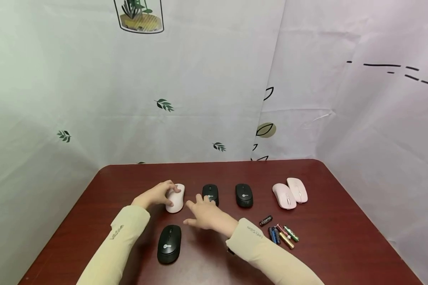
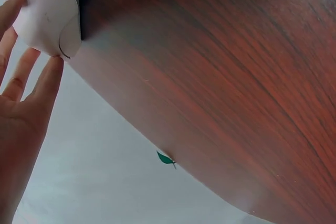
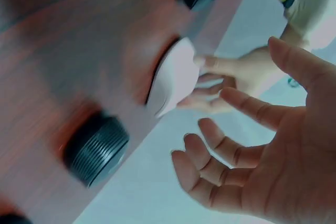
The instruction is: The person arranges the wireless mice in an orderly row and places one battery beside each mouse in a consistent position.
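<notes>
Head view shows the left hand (image 1: 158,195) pinching a white mouse (image 1: 176,200) from its left side, the thumb toward the mouse's near end and the fingers toward its far end. The mouse lies immediately to the right of the palm, over the dark red table (image 1: 342,245); whether it sits fully flat cannot be told. In the left wrist view, fingertips touch its edge and its upper face.

The right hand (image 1: 207,215) is spread, fingers apart and lightly bent, holding nothing. It is to the right of the white mouse and slightly closer to the person, with a gap between them in the right wrist view. From the head, its fingers overlap the near end of the middle black mouse (image 1: 210,191).

Nearer the person than the white mouse lies the front black mouse (image 1: 169,245), between the two forearms. The right-hand black mouse (image 1: 244,195) stands apart in the far row, followed by two pale pink mice (image 1: 284,196) side by side. Closer to the right sleeve (image 1: 249,239) are a cluster of batteries (image 1: 283,232) and a separate dark battery (image 1: 266,220).
</notes>
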A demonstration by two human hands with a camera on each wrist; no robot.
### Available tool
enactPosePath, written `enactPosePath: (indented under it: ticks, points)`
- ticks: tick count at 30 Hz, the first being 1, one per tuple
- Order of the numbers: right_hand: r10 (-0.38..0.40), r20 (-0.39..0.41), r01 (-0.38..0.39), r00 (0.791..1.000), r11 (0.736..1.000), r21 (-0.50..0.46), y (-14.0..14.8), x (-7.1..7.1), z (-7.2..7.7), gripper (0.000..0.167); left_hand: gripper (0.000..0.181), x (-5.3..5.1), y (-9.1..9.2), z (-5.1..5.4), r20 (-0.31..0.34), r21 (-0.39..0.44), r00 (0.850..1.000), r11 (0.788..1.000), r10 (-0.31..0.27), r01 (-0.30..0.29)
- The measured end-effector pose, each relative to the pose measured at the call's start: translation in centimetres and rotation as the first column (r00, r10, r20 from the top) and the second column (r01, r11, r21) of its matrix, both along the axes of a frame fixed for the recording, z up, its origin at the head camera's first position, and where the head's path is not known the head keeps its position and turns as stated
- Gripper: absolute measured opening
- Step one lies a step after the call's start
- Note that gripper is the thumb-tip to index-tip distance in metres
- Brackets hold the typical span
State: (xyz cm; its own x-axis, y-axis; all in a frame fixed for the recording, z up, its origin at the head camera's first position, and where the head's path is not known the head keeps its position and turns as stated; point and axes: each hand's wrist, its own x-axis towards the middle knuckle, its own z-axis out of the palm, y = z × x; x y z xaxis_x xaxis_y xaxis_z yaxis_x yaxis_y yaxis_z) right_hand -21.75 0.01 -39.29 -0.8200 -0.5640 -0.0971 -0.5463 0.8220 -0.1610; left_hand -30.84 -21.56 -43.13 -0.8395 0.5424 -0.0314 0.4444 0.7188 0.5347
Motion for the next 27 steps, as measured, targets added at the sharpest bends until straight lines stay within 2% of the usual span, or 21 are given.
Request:
enactPosePath:
  ticks: [5,9,16,22,27]
  points:
    - [0.034,0.003,-0.034,0.999,0.998,-0.045,2.0,-0.8,0.0,0.048,0.040,0.5,0.3,-0.1,-0.022,-0.042,1.000,0.999,0.020,-0.021]
    - [0.037,-0.025,-0.039,0.999,0.994,-0.102,3.9,-1.5,0.1,0.042,0.040,1.0,0.5,-0.1,-0.047,-0.066,0.999,0.998,0.017,-0.020]
    - [-0.029,-0.065,0.010,0.997,0.964,-0.265,8.0,-2.6,0.0,0.033,0.042,1.6,0.8,-0.3,-0.145,-0.117,0.989,0.993,-0.001,-0.016]
    - [-0.095,-0.128,0.052,0.987,0.951,-0.306,11.0,-3.7,0.2,0.026,0.039,2.0,1.4,-0.4,-0.208,-0.153,0.978,0.987,0.011,-0.043]
    - [-0.130,-0.154,0.072,0.980,0.940,-0.334,13.2,-4.7,0.8,0.023,0.038,2.7,2.3,-0.1,-0.251,-0.231,0.968,0.970,0.015,-0.075]
